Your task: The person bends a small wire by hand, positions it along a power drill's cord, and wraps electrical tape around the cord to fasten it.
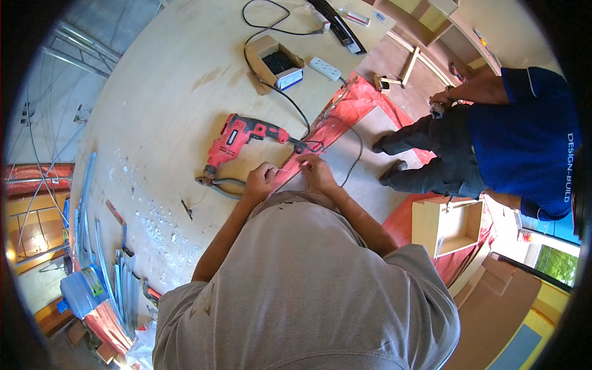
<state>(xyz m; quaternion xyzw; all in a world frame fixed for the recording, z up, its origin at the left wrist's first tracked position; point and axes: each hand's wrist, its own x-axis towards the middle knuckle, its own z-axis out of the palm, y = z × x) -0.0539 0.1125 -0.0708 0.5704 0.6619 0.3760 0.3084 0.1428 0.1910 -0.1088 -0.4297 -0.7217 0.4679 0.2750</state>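
Observation:
My left hand point(262, 179) is closed in a pinch in front of my body, with a thin pale strand point(284, 170) coming from its fingertips. To its right, my right hand point(317, 173) is also closed, fingertips together; what it grips is too small to make out. A red and black corded drill point(237, 139) lies on its side on the table just beyond both hands. The drill's dark cord point(297, 141) passes close above my right hand. Pliers with grey handles point(229, 187) rest beside my left hand, partly below the drill's front end.
On the large pale table point(166, 92) stand an open box of black screws point(279, 62) and a white power strip point(325, 68). A small dark bit point(187, 209) lies at left. A co-worker in a blue shirt point(518, 135) stands at right, near a wooden drawer box point(447, 225).

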